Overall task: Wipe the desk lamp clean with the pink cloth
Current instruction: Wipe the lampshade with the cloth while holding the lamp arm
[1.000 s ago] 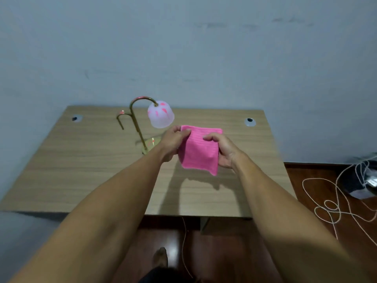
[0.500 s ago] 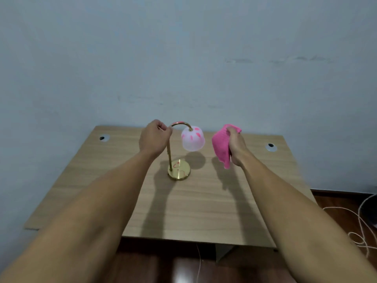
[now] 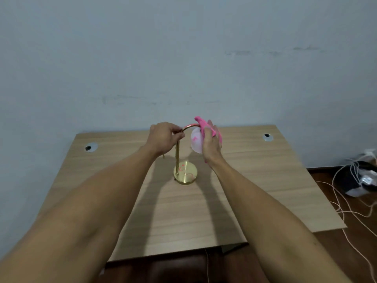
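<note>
Desk lamp [image 3: 184, 172] upright at centre of wooden surface [image 3: 265, 180]. Left hand [image 3: 165, 137] fingers closed around curved gold neck. Right hand [image 3: 211, 144] pinching pink cloth [image 3: 203, 124], pressed against white shade. Cables [image 3: 350, 203] on floor at right

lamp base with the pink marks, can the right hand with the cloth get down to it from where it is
Probably yes. The right hand presses the pink cloth on the shade, and the lamp base sits uncovered just below on bare desk, nothing between.
</note>
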